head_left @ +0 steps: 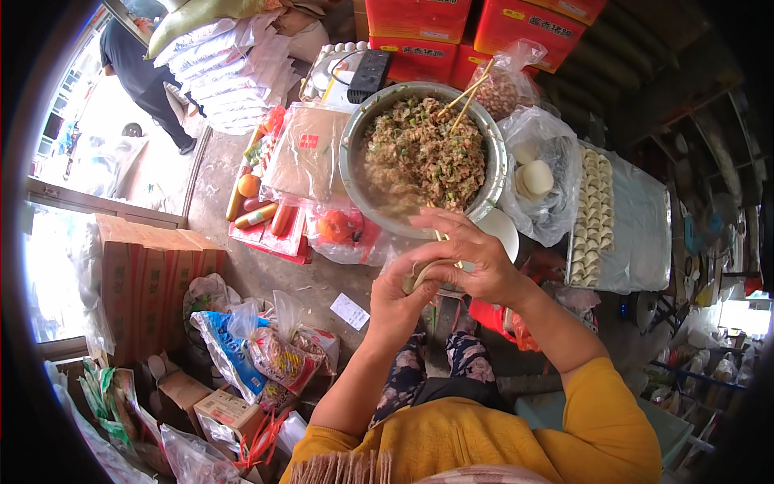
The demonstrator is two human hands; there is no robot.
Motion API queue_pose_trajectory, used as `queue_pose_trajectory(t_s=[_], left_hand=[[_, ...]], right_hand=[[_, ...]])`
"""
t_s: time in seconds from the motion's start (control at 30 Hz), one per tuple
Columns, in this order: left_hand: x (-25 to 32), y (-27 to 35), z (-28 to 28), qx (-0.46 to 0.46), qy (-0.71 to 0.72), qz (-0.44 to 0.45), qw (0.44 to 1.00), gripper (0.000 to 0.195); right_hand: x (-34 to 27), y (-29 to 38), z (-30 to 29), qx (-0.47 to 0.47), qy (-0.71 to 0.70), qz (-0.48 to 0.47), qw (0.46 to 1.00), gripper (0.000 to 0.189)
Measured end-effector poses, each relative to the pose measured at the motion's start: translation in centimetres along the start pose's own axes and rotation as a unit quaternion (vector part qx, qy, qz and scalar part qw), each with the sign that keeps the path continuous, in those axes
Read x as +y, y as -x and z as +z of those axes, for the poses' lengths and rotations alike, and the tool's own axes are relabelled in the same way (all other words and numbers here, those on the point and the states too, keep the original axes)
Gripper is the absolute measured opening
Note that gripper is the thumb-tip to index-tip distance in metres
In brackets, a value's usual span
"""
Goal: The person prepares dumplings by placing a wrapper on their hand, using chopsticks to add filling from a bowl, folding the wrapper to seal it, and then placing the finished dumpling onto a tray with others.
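Just in front of the metal basin's near rim, my left hand (396,296) pinches a folded dumpling wrapper (430,271). The fingers of my right hand (487,260) meet the wrapper's other side and hold thin chopsticks (440,235). How much filling lies inside the fold is hidden. Minced filling with green bits (432,145) heaps in the big metal basin (497,148), and a second pair of chopsticks (467,100) sticks out at its far side. Round wrappers (535,179) are stacked in an open transparent bag (544,136) right of the basin.
Rows of folded dumplings (592,218) lie on a tray (641,224) at the right. A white plate (505,233) sits partly under the basin. Red cartons (417,60) rise behind it. Packaged foods (266,212) lie left; bags (284,351) cover the floor. Another person (139,66) stands by the doorway.
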State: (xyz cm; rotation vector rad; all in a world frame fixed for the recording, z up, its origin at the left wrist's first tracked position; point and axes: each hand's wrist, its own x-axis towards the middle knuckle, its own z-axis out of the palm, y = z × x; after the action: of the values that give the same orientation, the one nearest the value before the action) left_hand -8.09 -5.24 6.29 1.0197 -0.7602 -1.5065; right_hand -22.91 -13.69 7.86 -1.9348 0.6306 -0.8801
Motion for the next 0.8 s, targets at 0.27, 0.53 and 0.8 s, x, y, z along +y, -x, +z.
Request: queue_pose_trajectory(t_s=[0.27, 0.53, 0.8], left_hand=[[-0.7, -0.5, 1.3, -0.004, -0.069, 0.060, 0.996, 0.037], [-1.4, -0.8, 5.3, -0.001, -0.018, 0.064, 0.998, 0.035], [-4.7, -1.1, 12.1, -0.005, 0.224, 0.023, 0.974, 0.040]], right_hand=[[-0.5, 0.8, -0.7, 0.028, 0.006, -0.005, 1.000, 0.015], [-1.7, 3.0, -4.3, 0.092, 0.133, -0.012, 0.987, 0.004], [-1.5, 8.7, -8.0, 0.120, -0.225, 0.171, 0.952, 0.107]])
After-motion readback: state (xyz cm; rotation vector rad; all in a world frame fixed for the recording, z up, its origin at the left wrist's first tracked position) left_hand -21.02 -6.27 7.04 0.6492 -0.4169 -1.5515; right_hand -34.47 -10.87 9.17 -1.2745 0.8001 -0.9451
